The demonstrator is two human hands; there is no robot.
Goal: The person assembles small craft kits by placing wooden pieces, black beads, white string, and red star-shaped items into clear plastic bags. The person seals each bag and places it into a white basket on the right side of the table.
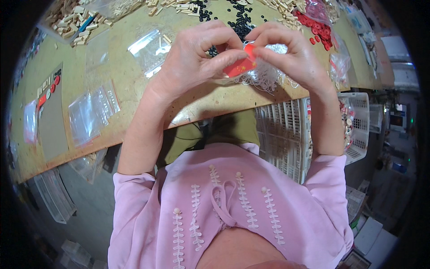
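My left hand (190, 60) and my right hand (291, 54) meet over the table's near edge. Between them is a small flat red piece with yellow marks (239, 67). The thumb and fingers of each hand pinch it, the left from one side and the right at its upper end. What it is made of I cannot make out. Just behind and below my fingers lies a tangle of white elastic-looking strings (264, 80). Beyond my hands, small black rings (242, 22) are spread in a loose pile.
Light wooden pieces (74, 27) are heaped at the far left, and red discs (319, 33) at the far right. Clear plastic bags (89, 114) lie left, beside a brown card with sample parts (53, 112). White plastic baskets (282, 127) stand below the table's edge at right.
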